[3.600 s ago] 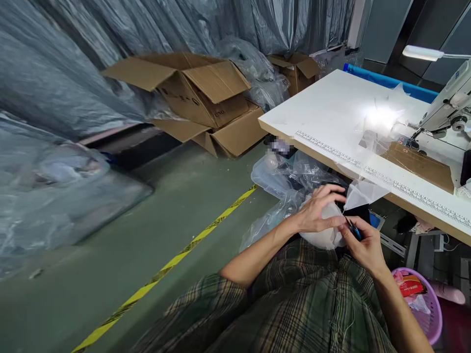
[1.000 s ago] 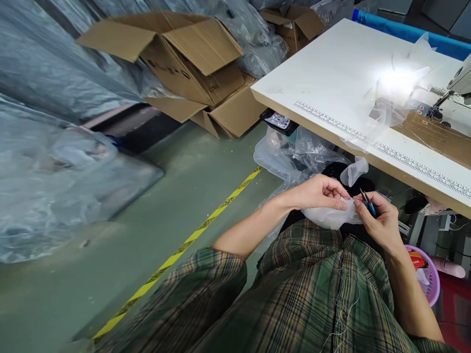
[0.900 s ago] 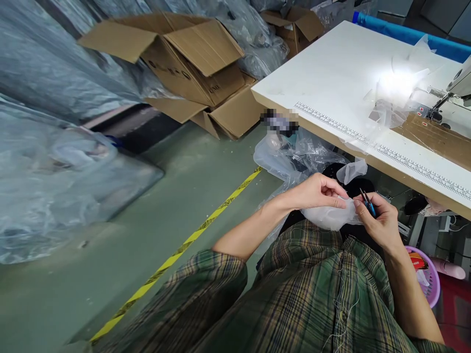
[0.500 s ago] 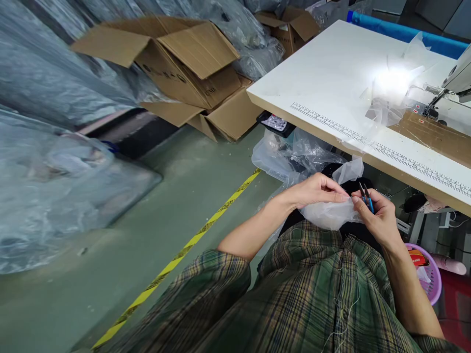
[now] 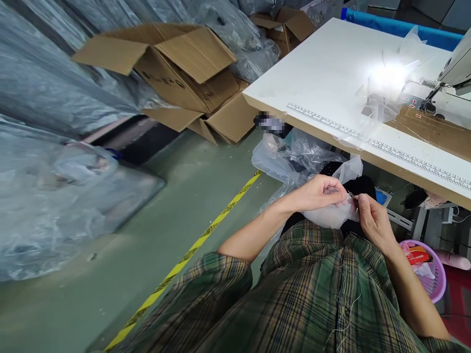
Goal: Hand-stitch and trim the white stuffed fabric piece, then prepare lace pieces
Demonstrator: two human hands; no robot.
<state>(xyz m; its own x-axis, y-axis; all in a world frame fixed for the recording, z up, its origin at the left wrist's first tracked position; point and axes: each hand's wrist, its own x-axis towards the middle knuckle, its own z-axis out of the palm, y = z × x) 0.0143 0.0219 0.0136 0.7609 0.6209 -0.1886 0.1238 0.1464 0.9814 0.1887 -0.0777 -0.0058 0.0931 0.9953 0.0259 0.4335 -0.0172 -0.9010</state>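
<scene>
Over my lap, my left hand (image 5: 328, 191) pinches the edge of a sheer white fabric (image 5: 327, 215), which hangs in soft folds below the fingers. My right hand (image 5: 373, 218) is closed on a small pair of thread snips (image 5: 352, 198). Their dark blades point up and left, close to the fingertips of my left hand, at the fabric's edge. Whether the blades touch the cloth I cannot tell. More of the sheer material rises behind my hands toward the table edge.
A white sewing table (image 5: 316, 63) with a printed ruler edge stands ahead, bearing a sewing machine (image 5: 452, 68) under a bright lamp. Open cardboard boxes (image 5: 191, 83) and plastic-wrapped goods (image 5: 55, 196) lie left. A purple basket (image 5: 439, 279) sits at right. Yellow tape (image 5: 198, 242) crosses the floor.
My right hand has turned the snips from upright beside its fingers to pointing left at the fabric's edge. My left hand keeps its pinch. The view has shifted slightly.
</scene>
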